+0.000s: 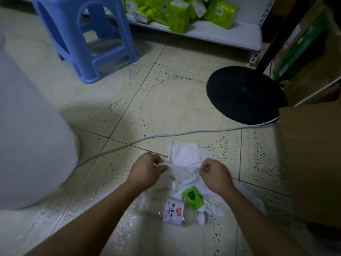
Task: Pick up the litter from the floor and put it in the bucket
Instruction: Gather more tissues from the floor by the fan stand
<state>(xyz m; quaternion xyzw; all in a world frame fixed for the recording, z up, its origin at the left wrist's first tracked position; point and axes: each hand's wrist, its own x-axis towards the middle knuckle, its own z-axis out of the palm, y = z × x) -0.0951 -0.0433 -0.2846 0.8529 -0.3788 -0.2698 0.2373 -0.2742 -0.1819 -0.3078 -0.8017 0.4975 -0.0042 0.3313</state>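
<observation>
Both hands are down at a crumpled white bag [184, 156] of thin, soft material, which lies spread on the beige tiled floor [166, 89]. The left hand [147, 169] pinches a twisted strip at the bag's left edge. The right hand [215, 174] is curled on the opposite edge and appears to grip a fold of it.

More litter lies just below the hands. A clear plastic water bottle [173, 212] with a white label lies on its side, and a small green carton [192, 197] sits on the bag's lower folds, touching the bottle's upper end. No bucket can be made out for certain. The large, blurred white bulk [27, 126] at the left may be it, but I cannot tell.

The main risk is probably in the lift. Because the green carton rests on the bag, pulling the bag up could tip it off and send it skidding, and the bottle would roll easily on smooth tile if nudged. A thin white cable [184, 134] crosses the floor touching the bag's far edge, so a broad grab might catch it and tug on whatever it feeds, perhaps the stand on the round black base [245, 95] nearby. The flimsy material could also tear or slip from a pinch that holds only a strip.
</observation>
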